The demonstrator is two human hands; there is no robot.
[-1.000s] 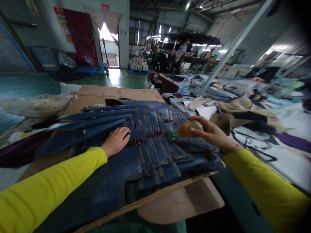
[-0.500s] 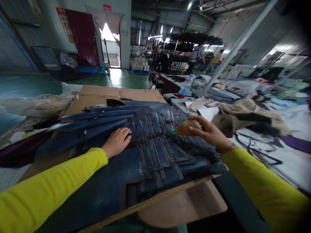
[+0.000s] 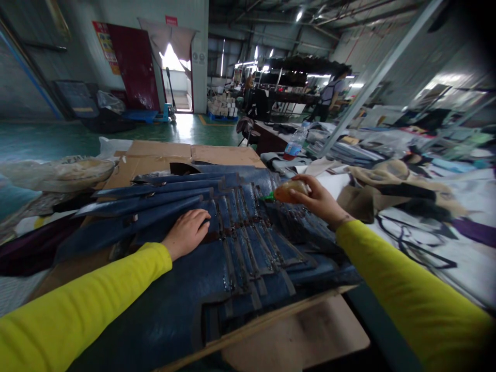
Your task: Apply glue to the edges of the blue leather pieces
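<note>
In my right hand [image 3: 315, 199] is a squeeze bottle [image 3: 289, 191] with amber contents, tilted so that its green nozzle [image 3: 267, 197] points left, low over the layered dark blue sheets [image 3: 186, 289]. I cannot tell whether the tip touches them. Glossy wet-looking streaks run along the grey edge strips [image 3: 248, 243] of the overlapping sheets. Palm down, my left hand [image 3: 189, 232] lies on the sheets left of these strips, fingers stretched out and holding nothing. A dark brown band [image 3: 213, 236] crosses the sheets beside its fingertips.
Cardboard [image 3: 155, 150] lies beyond the sheets, and a wooden board edge [image 3: 251, 328] runs along the near side. To the right are beige fabric scraps [image 3: 387, 175], black cords [image 3: 411, 240] and a drink bottle [image 3: 295, 143]. A person [image 3: 329, 95] walks in the background.
My right hand has moved left and slightly away from me with the squeeze bottle, along the strips. My left hand stays on the sheets. The background person has moved right.
</note>
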